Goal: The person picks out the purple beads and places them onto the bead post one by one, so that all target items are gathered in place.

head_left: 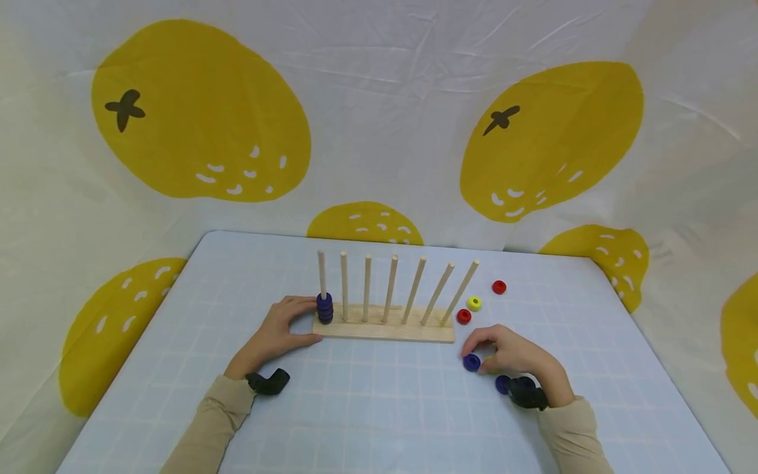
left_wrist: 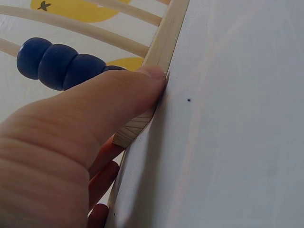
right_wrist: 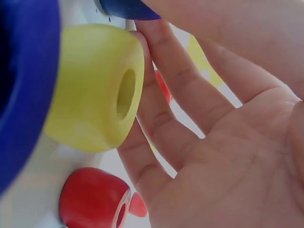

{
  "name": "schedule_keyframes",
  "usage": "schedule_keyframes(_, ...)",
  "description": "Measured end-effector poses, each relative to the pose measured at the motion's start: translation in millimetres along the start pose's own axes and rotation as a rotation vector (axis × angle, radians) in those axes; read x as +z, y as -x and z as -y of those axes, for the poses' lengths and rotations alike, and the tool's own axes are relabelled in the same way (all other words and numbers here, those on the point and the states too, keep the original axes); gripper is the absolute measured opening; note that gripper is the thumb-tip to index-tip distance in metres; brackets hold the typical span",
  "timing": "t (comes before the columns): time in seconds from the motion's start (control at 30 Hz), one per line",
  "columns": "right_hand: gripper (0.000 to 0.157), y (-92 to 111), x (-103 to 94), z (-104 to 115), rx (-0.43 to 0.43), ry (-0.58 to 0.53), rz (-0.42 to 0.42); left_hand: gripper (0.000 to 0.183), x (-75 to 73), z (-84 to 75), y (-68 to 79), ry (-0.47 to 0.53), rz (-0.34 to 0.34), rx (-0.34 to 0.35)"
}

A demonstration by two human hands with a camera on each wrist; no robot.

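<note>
A wooden peg rack (head_left: 383,331) with a row of upright pegs stands on the table. Several dark blue beads (head_left: 324,308) are stacked on its leftmost peg; they also show as round blue beads (left_wrist: 59,66) in the left wrist view. My left hand (head_left: 284,329) grips the left end of the rack's base, thumb on the front edge (left_wrist: 161,52). To the right of the rack, my right hand (head_left: 509,350) pinches a loose blue bead (head_left: 472,363) between thumb and fingertips, down at the table. A yellow bead (right_wrist: 95,88) lies under this hand, mostly hidden from the head view.
Beyond the right hand lie a red bead (head_left: 464,316), a yellow bead (head_left: 474,303) and a farther red bead (head_left: 499,287). More blue beads (head_left: 503,384) sit beside the right wrist, partly covered by its black camera (head_left: 527,395). A fruit-print cloth (head_left: 385,131) hangs behind the table.
</note>
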State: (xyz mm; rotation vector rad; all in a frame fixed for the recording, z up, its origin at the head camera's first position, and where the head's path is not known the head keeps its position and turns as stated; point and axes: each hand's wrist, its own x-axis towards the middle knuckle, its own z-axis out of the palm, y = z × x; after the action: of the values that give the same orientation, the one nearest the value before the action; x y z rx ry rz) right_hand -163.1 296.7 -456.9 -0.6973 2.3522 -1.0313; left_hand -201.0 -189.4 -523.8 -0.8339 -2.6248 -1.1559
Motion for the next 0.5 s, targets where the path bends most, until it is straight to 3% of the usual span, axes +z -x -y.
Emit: schedule_keyframes(0.5, 0.028, 1.9, 0.2, 8.2, 0.001, 0.031, -0.008, 0.061, 0.3, -1.9, -0.4, 0.007, 0.002, -0.011)
